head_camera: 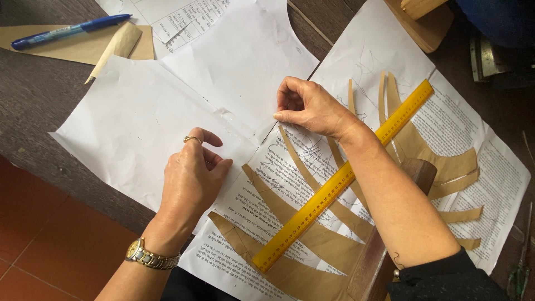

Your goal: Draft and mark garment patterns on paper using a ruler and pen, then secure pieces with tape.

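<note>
The white paper pattern piece (167, 106) lies flat across the upper left and middle of the frame on the dark wooden tabletop (33, 106), its curved neckline edge toward the top. At the far upper left a blue pen (69, 30) rests on a scrap of brown paper (83, 49), well apart from your hands.

Your left hand (192, 178), with a ring and a gold wristwatch (147, 256), sits at the lower right edge of that white piece; its fingers are curled inward with the thumb against them, pinching at or just above the paper edge. Whether it actually grips the sheet, you cannot tell from here. Your right hand (309, 106) is loosely curled, fingertips and thumb pressed together on the right corner of the white piece where it overlaps the printed sheets (473, 150).

As far as this shows, cutting looks largely done: curved brown paper strips (312, 234) already lie fanned over the printed sheets in the lower middle and right, with a yellow ruler (343, 178) laid diagonally across them and under your right forearm. The white piece appears to be what is in hand now, held between both hands along its right edge.
</note>
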